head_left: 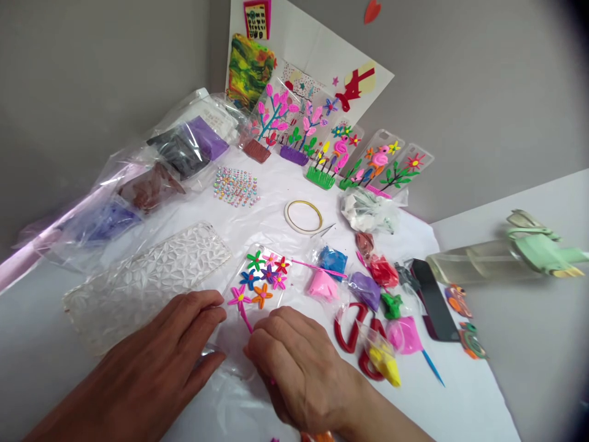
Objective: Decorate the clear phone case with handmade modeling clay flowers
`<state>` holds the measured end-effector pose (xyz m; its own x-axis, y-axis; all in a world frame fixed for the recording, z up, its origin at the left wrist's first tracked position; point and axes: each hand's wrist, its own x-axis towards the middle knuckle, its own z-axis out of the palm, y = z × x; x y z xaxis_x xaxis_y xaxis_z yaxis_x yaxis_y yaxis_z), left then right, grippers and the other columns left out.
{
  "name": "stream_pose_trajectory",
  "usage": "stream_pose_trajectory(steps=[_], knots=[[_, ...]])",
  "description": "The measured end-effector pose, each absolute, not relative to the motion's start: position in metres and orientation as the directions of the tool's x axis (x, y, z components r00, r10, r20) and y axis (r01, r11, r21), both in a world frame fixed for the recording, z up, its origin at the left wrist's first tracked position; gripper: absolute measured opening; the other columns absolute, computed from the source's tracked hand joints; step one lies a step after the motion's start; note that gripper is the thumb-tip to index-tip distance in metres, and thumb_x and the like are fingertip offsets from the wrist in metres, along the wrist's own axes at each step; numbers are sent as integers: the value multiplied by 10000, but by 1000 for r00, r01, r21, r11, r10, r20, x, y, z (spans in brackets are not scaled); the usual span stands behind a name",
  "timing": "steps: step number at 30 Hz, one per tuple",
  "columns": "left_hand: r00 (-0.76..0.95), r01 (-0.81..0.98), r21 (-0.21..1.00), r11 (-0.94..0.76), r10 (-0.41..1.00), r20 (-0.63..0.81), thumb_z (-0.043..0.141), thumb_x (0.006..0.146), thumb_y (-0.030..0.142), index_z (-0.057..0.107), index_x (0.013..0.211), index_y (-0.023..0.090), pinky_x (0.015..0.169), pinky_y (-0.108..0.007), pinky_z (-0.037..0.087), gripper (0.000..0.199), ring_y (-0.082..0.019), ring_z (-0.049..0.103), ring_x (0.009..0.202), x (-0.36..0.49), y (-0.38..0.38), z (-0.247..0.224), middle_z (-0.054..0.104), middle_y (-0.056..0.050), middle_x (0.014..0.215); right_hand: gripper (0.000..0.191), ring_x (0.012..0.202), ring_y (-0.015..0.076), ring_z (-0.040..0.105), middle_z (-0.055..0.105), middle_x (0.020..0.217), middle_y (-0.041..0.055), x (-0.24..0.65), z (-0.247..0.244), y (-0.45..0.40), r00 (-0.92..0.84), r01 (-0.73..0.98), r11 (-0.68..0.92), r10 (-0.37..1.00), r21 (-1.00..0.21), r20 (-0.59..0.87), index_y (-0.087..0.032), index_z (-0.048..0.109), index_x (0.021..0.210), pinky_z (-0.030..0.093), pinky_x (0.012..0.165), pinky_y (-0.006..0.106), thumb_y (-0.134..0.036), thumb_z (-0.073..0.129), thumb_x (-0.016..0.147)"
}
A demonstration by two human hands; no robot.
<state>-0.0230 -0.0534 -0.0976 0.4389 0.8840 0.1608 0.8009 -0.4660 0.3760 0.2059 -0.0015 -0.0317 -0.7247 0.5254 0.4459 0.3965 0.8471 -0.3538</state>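
A clear phone case (276,310) lies flat before me, with several small clay flowers (262,296) in green, pink, red, blue, purple and orange on its upper part. From the lower pink flower (239,298), a thin pink clay strip (246,319) runs down to my right hand (301,368). That hand is curled, its fingertips closed on the strip over the case's lower right; the exact pinch is hidden. My left hand (175,344) is stretched out along the case's left side, thumb apart from the fingers. Whether it touches the case edge I cannot tell.
Bagged coloured clay (365,291), red-handled scissors (352,331) and a dark phone (435,301) lie to the right. A textured clear case (156,270) is on the left. Rhinestones (237,187) and a tape roll (304,217) lie behind; decorated cases (380,156) stand at the back.
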Motion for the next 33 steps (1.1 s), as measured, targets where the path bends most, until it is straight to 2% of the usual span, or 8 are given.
stream_pose_trajectory(steps=[11, 14, 17, 20, 23, 25, 28, 33], knots=[[412, 793, 415, -446, 895, 173, 383, 1051, 242, 641, 1333, 230, 1148, -365, 533, 382, -246, 653, 1311, -24, -54, -104, 683, -72, 1420, 317, 630, 185, 476, 578, 706, 44, 203, -28, -1, -766, 432, 854, 517, -289, 383, -151, 619, 841, 410, 583, 321, -54, 400, 1048], [387, 785, 439, -438, 899, 206, 355, 1052, 242, 648, 1293, 256, 1100, -329, 560, 380, -222, 693, 1233, -22, -54, -106, 711, -52, 1349, 336, 618, 189, 467, 585, 693, 46, 202, -27, 0, -766, 418, 855, 513, -306, 388, -159, 601, 853, 422, 574, 324, -49, 354, 1052], [353, 778, 480, -404, 915, 198, 384, 1035, 267, 658, 1257, 289, 1021, -304, 602, 353, -214, 718, 1180, -21, -53, -104, 721, -29, 1308, 223, 645, 180, 528, 623, 747, 44, 205, -23, -1, -674, 413, 783, 607, -465, 422, -180, 575, 950, 456, 578, 299, -77, 400, 1043], [302, 784, 512, -350, 937, 178, 407, 1032, 329, 661, 1233, 295, 1021, -338, 604, 325, -224, 725, 1164, -20, -51, -102, 722, -31, 1293, 138, 728, 176, 616, 658, 852, 43, 213, -13, -4, -439, 366, 640, 759, -676, 481, -211, 573, 1066, 513, 632, 295, -103, 494, 1028], [294, 788, 510, -346, 938, 183, 361, 1041, 345, 664, 1215, 286, 1020, -370, 602, 354, -234, 720, 1172, -23, -46, -99, 721, -42, 1286, 191, 789, 180, 642, 663, 912, 39, 221, 1, -7, -235, 374, 567, 823, -734, 516, -236, 599, 1130, 538, 706, 319, -85, 531, 1036], [360, 774, 491, -399, 916, 178, 405, 1035, 374, 661, 1226, 285, 976, -343, 618, 332, -235, 721, 1168, -27, -41, -97, 718, -43, 1286, 211, 833, 180, 649, 672, 954, 42, 226, 10, -9, -205, 436, 535, 842, -724, 499, -244, 612, 1149, 546, 758, 326, -77, 542, 1041], [441, 733, 485, -476, 876, 194, 509, 1027, 382, 645, 1220, 276, 963, -302, 618, 259, -228, 728, 1156, -32, -34, -91, 711, -45, 1268, 212, 860, 175, 653, 683, 966, 43, 234, 22, -15, -310, 519, 562, 826, -644, 471, -237, 617, 1136, 545, 777, 313, -64, 546, 1036], [341, 697, 588, -410, 911, 231, 510, 1055, 478, 572, 1179, 264, 795, -260, 609, 255, -214, 756, 1026, -32, -29, -74, 709, -43, 1187, 246, 870, 185, 676, 702, 998, 76, 250, 17, -44, -406, 662, 616, 774, -427, 486, -217, 610, 1163, 559, 731, 282, -37, 537, 1011]])
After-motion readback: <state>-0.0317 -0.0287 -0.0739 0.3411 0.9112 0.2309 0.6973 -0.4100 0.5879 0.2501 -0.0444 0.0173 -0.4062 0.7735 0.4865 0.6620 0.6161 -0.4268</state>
